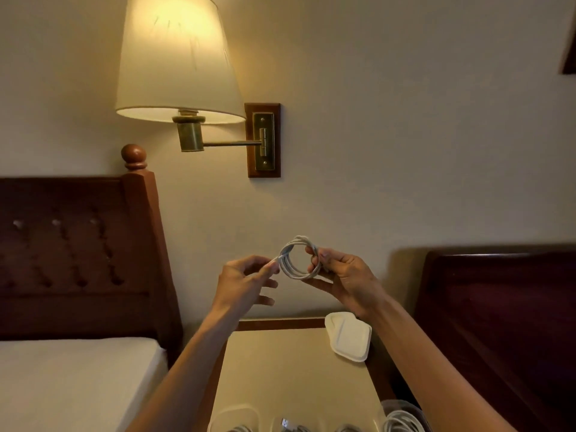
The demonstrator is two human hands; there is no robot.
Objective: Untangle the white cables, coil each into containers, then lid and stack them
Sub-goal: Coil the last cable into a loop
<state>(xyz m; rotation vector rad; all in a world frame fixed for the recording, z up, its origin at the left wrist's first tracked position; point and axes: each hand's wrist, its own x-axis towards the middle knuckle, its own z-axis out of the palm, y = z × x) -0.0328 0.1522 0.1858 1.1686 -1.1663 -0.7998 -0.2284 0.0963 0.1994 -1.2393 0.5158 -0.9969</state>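
Note:
A white cable [293, 269] is wound into a small round coil and held up in the air above the nightstand. My right hand [339, 275] grips the coil's right side with fingers curled round the loops. My left hand [246, 280] pinches the cable's loose end at the coil's left edge. At the bottom edge of the view stand clear plastic containers [402, 416], cut off by the frame, with more white cable [399, 422] inside. A white lid [349, 336] lies at the nightstand's back right.
The beige-topped nightstand [293, 369] sits between a bed with a dark wooden headboard [78, 254] on the left and a second dark headboard [498, 307] on the right. A lit wall lamp [177, 57] hangs above, to the left.

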